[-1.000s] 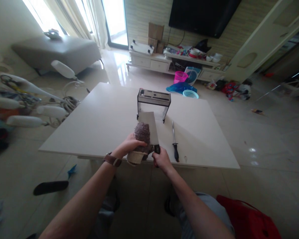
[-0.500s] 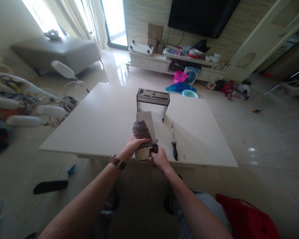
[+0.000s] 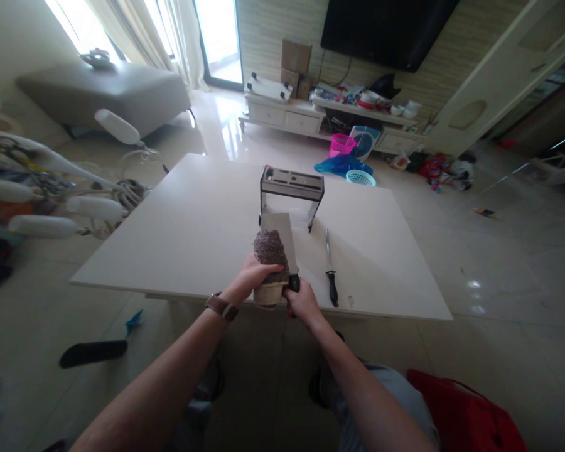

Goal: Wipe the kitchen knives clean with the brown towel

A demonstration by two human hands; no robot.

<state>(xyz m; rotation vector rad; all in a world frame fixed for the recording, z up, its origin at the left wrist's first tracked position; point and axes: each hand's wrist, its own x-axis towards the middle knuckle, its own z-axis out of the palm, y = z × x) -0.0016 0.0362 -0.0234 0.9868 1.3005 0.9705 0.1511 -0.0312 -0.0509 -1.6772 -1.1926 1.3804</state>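
Observation:
My right hand (image 3: 302,300) is wrapped round the black handle of a cleaver (image 3: 285,225), its broad grey blade pointing away from me over the table's near edge. In my left hand (image 3: 258,271) is a brown, shaggy cloth (image 3: 269,246) with a beige band at its lower end. The cloth lies over the left part of the blade and hides it; my left thumb rests across the cloth. To the right of the hands, a sharpening steel (image 3: 330,267) with a black handle lies on the table. Beyond the blade stands a clear-sided knife block (image 3: 292,183) with a slotted top.
Both hands are above the near edge of a white table (image 3: 169,220). White lamp-like arms and cables (image 3: 98,207) crowd its left side. On the floor beyond it are a pink basket (image 3: 342,145) and a pale blue basket (image 3: 360,178). A red bag (image 3: 461,408) lies at lower right.
The view has shifted slightly. Both hands keep the same hold on the cloth and the cleaver, with the cloth still against the blade.

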